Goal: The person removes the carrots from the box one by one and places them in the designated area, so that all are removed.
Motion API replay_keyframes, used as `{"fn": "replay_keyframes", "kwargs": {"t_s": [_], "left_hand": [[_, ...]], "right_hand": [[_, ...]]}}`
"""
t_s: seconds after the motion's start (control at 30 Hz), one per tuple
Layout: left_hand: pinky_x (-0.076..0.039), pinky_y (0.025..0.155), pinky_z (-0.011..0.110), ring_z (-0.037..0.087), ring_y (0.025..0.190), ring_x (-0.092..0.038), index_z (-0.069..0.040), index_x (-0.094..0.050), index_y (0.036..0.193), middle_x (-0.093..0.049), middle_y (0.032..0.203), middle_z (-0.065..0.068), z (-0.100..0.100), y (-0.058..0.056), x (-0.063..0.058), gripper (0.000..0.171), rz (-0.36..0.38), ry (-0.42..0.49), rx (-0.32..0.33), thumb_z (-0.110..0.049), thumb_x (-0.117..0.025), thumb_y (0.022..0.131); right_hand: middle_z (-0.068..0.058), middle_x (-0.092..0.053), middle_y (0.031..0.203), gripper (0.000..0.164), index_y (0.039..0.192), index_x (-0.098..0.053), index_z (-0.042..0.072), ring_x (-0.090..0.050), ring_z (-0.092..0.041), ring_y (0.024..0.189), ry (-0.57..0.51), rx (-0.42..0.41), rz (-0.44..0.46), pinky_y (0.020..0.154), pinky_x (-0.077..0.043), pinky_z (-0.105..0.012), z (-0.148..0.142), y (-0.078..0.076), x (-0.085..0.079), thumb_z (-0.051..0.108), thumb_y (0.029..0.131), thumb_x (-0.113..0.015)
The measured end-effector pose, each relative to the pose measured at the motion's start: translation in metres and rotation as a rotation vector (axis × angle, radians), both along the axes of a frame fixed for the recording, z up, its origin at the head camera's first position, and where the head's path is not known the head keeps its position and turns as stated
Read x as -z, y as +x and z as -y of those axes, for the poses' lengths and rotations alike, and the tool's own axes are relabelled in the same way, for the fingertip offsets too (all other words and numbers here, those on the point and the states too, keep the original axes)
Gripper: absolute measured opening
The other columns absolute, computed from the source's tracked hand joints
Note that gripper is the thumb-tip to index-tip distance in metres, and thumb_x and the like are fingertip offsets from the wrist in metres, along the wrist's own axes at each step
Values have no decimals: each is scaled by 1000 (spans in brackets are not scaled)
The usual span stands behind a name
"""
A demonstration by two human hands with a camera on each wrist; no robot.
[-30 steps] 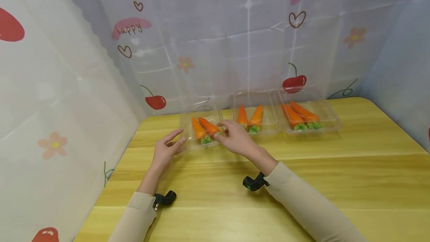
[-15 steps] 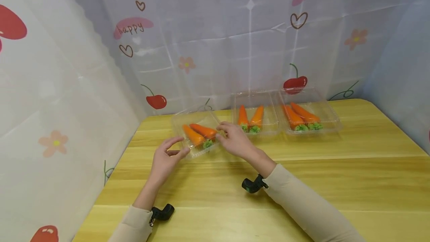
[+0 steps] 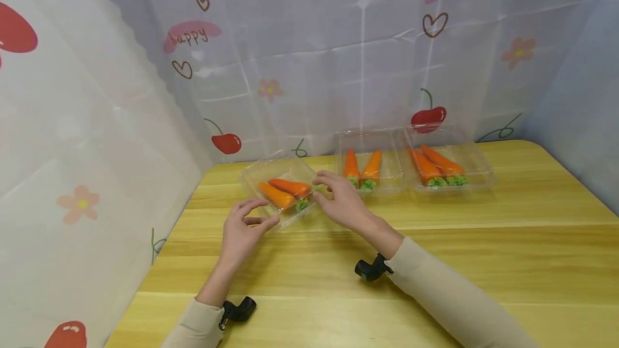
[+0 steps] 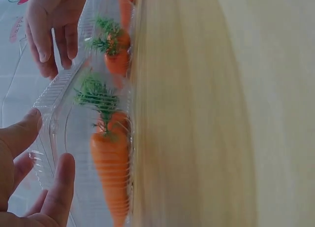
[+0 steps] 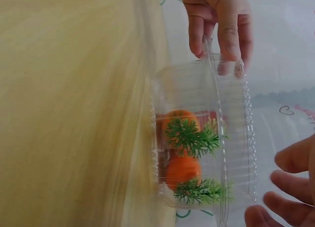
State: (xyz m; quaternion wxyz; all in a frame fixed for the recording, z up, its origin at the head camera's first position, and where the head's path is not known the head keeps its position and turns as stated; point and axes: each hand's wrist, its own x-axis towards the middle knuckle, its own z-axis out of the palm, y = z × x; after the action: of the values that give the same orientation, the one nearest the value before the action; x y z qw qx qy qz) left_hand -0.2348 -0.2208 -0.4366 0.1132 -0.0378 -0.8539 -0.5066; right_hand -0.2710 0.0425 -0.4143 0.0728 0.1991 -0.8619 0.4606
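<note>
- Because thin plastic probably flexes, our left grip pinches the held box by its rim, apparently to steady it.
- Our right grip, spread, hovers nearer the middle box, perhaps as a guard.
- The held box sits skewed, left of the middle box, so its two carrots lie aslant.

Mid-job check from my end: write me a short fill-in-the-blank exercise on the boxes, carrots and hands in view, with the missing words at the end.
1. Altogether, ____ clear plastic rectangular boxes are at the yellow wooden table.
2. Each box holds ____ tapered orange carrots.
3. The person's left hand grips a corner of the box at the row's ____ end.
4. The carrots' leafy tops are coloured ____.

Missing words: three; two; left; green.
</note>
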Motion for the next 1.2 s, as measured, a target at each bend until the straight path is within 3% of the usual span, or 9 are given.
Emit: {"fn": "replay_keyframes", "kwargs": {"t_s": [0.13, 0.27, 0.43, 0.63, 0.77, 0.9, 1.07, 1.2], "left_hand": [[-61, 72, 25, 27, 89, -73, -16, -75, 120, -54, 134, 3, -5, 2, 0, 45, -27, -14, -24, -33, -90, 81], [-61, 72, 26, 23, 84, -72, -21, -76, 116, -52, 132, 0, -11, 6, 0, 43, -45, -37, -52, -39, -90, 79], [-60, 71, 27, 21, 80, -71, -23, -75, 114, -49, 135, 1, -21, 11, -2, 41, -43, -53, -101, -38, -91, 79], [-60, 67, 27, 21, 81, -72, -22, -74, 116, -46, 137, 4, -29, 15, -2, 42, -25, -50, -137, -32, -91, 79], [-60, 68, 26, 22, 81, -72, -24, -75, 115, -46, 134, 5, -33, 17, -1, 41, -39, -53, -144, -30, -92, 79], [-60, 70, 26, 23, 82, -72, -23, -75, 117, -46, 134, 7, -35, 19, 0, 42, -50, -64, -143, -28, -92, 79], [-61, 72, 26, 25, 82, -73, -20, -73, 125, -46, 135, 9, -35, 19, 0, 48, -59, -83, -128, -25, -90, 80], [-60, 70, 25, 23, 80, -73, -20, -70, 134, -47, 136, 9, -30, 16, 0, 54, -77, -79, -75, -19, -88, 83]], "right_hand": [[-8, -69, 126, 24, 121, -73, 9, -65, -26, 103, -39, 18, 8, 84, -56, -40, -2, 5, 2, 21, 101, -66], [-1, -72, 104, 18, 111, -76, 13, -63, -18, 86, -39, -34, 185, 71, -53, -32, -3, 8, 4, 26, 100, -68], [-4, -73, 95, 24, 104, -77, 6, -65, -21, 80, -86, -104, 425, 67, -52, -31, 3, 8, 16, 27, 101, -66], [-9, -73, 87, 37, 113, -71, -8, -62, -14, 67, -334, -202, 742, 61, -50, -24, 19, 11, 28, 27, 104, -61], [-5, -71, 80, 37, 115, -68, -8, -61, -10, 59, -490, -217, 892, 55, -51, -21, 29, 15, 30, 26, 105, -59], [-2, -70, 76, 29, 110, -69, -3, -62, -9, 57, -576, -208, 956, 56, -52, -21, 36, 18, 30, 23, 105, -59], [0, -69, 73, 26, 108, -69, -5, -62, -7, 56, -599, -214, 951, 54, -53, -20, 40, 18, 31, 18, 106, -57], [0, -68, 72, 23, 103, -69, -3, -62, -7, 56, -583, -217, 936, 54, -53, -20, 37, 16, 32, 16, 106, -56]]}}
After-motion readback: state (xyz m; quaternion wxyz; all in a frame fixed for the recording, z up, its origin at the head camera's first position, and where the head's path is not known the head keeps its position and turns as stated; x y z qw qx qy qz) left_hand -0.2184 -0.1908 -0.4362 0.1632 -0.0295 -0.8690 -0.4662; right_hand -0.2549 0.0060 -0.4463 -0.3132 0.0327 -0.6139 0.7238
